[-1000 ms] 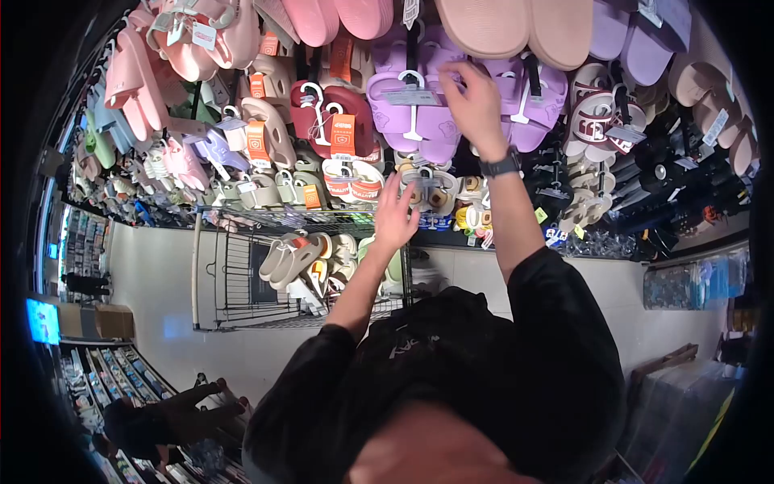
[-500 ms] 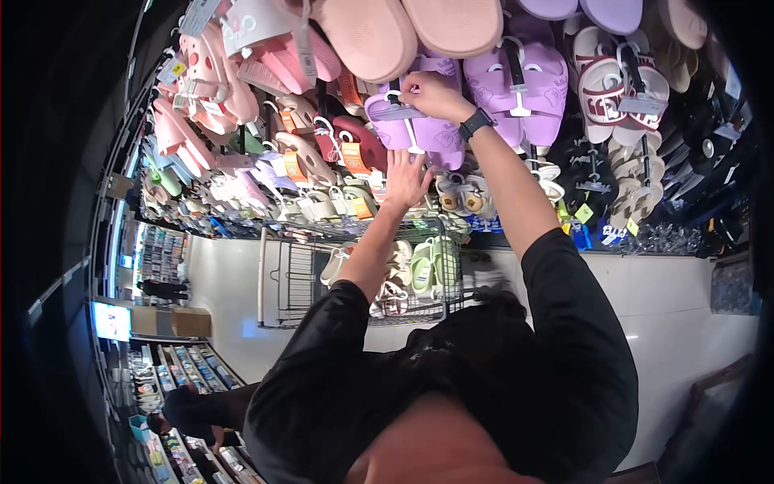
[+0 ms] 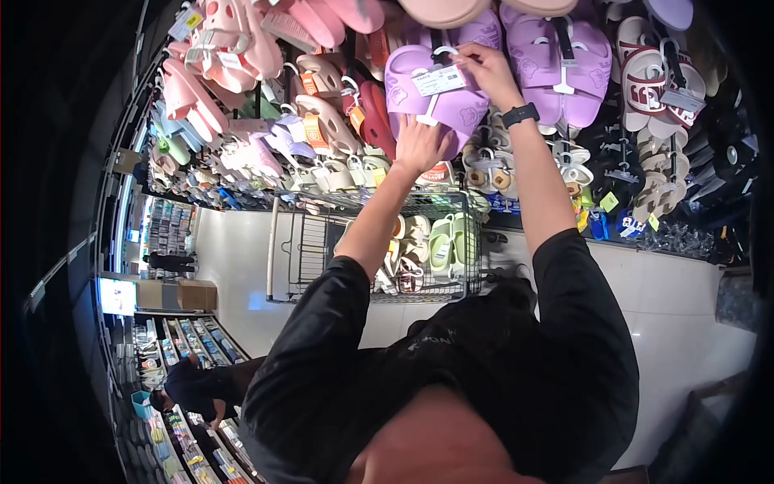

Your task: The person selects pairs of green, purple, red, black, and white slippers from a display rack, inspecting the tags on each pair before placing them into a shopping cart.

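A pair of purple slippers (image 3: 401,71) hangs on a white plastic hanger (image 3: 432,109) with a price tag (image 3: 439,79) across its front. My right hand (image 3: 488,73) is at the hanger's top, thumb and fingers closed at the hook beside the rod. Below it, my left hand (image 3: 422,147) holds the lower part of the slippers; its fingertips are partly hidden by the hanger and the slipper. Just to the right hangs another purple pair (image 3: 592,60).
A wire shopping cart (image 3: 282,258) stands below the rack, with green slippers (image 3: 440,246) and other footwear inside. Pink slippers (image 3: 189,89) and dark red ones (image 3: 372,113) hang at left, striped pairs (image 3: 642,85) at right. Another person (image 3: 197,387) is by the lower-left shelves.
The view has shifted, and the purple slippers appear closer and turned so that the tag faces me. My left hand's fingers, spread before, now reach in at the slippers.
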A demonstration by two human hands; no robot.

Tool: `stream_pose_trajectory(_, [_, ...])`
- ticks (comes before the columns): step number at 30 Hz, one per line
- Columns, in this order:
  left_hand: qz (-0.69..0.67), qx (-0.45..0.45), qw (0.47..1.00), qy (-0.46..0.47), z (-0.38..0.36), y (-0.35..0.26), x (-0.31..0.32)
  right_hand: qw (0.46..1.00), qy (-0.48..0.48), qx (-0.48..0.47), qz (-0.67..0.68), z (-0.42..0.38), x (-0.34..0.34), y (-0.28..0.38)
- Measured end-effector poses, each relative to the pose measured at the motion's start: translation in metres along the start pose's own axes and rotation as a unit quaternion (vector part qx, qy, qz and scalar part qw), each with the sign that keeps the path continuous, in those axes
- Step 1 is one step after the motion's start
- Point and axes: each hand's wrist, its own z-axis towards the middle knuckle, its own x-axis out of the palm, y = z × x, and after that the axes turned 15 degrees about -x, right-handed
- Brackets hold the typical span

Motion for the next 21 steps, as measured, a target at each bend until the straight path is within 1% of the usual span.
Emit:
stream_pose_trajectory(1, [-0.011,0.011,1.0,-0.012,0.001,0.003,-0.002,0.998,-0.032,-0.003,0.053,-0.002,0.001,0.003])
stream_pose_trajectory(2, [-0.011,0.011,1.0,0.005,0.001,0.003,-0.005,0.997,-0.036,0.024,0.062,-0.004,0.001,0.007])
stream_pose_trajectory(4, [-0.017,0.007,0.997,0.073,-0.003,0.007,-0.007,0.994,-0.042,0.066,0.075,-0.013,-0.002,0.009])
stream_pose_trajectory(5, [-0.021,0.008,0.994,0.106,-0.006,0.008,-0.005,0.99,-0.062,0.1,0.075,-0.023,-0.003,0.009])
stream_pose_trajectory(6, [-0.022,0.037,0.997,0.065,-0.013,0.009,0.002,0.984,-0.085,0.134,0.074,-0.036,-0.005,0.009])
stream_pose_trajectory(8, [-0.024,0.065,0.996,0.055,-0.032,0.005,0.011,0.969,-0.116,0.197,0.094,-0.066,-0.009,0.013])
stream_pose_trajectory(9, [-0.026,0.081,0.995,0.051,-0.045,0.002,0.013,0.954,-0.166,0.224,0.114,-0.089,-0.007,0.02])
stream_pose_trajectory(10, [-0.043,0.082,0.988,0.124,-0.059,-0.003,0.01,0.952,-0.179,0.229,0.093,-0.113,-0.006,0.025])
stream_pose_trajectory(11, [-0.097,0.104,0.985,0.1,-0.079,-0.004,0.029,0.951,-0.182,0.24,0.069,-0.141,-0.006,0.032])
stream_pose_trajectory(12, [-0.116,0.114,0.98,0.116,-0.103,-0.005,0.038,0.931,-0.223,0.282,0.057,-0.174,-0.008,0.029])
stream_pose_trajectory(13, [-0.136,0.124,0.974,0.135,-0.129,-0.007,0.044,0.936,-0.206,0.279,0.064,-0.197,0.002,0.057])
stream_pose_trajectory(14, [-0.178,0.136,0.966,0.132,-0.155,-0.009,0.049,0.924,-0.217,0.312,0.032,-0.223,0.011,0.074])
stream_pose_trajectory(15, [-0.22,0.146,0.956,0.13,-0.183,-0.009,0.053,0.911,-0.229,0.343,0.018,-0.254,0.015,0.082])
stream_pose_trajectory(17, [-0.305,0.143,0.927,0.163,-0.229,-0.006,0.043,0.872,-0.27,0.407,-0.022,-0.294,0.035,0.112])
stream_pose_trajectory(18, [-0.343,0.135,0.913,0.175,-0.251,-0.002,0.037,0.867,-0.27,0.419,-0.01,-0.306,0.045,0.13])
stream_pose_trajectory(19, [-0.378,0.125,0.899,0.181,-0.266,0.005,0.03,0.854,-0.304,0.42,0.031,-0.307,0.059,0.153])
stream_pose_trajectory(20, [-0.451,0.113,0.876,0.131,-0.274,0.015,0.018,0.842,-0.335,0.415,0.074,-0.302,0.074,0.175])
stream_pose_trajectory(21, [-0.478,0.097,0.866,0.112,-0.277,0.025,0.001,0.829,-0.364,0.408,0.12,-0.297,0.088,0.195])
